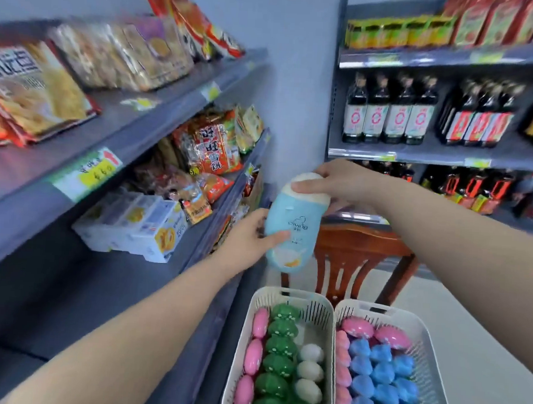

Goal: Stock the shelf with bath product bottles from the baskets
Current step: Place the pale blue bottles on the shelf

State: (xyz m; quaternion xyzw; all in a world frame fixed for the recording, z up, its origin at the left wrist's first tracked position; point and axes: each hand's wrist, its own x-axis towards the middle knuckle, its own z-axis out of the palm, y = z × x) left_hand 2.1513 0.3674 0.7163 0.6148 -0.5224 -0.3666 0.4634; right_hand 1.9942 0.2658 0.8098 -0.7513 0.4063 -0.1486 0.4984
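Note:
A light blue bath bottle with a cream cap hangs in the air above the baskets. My right hand grips its cap from above. My left hand holds its lower body from the left, thumb across the front. Below stand two white plastic baskets: the left basket holds upright bottles with pink, green and white caps, the right basket holds pink and blue capped ones. The grey shelf to the left has a bare stretch of board in front of white cartons.
Snack packs and white cartons fill the left shelving. Dark sauce bottles line the shelving at the back right. A brown wooden chair stands behind the baskets. Pale floor lies to the right.

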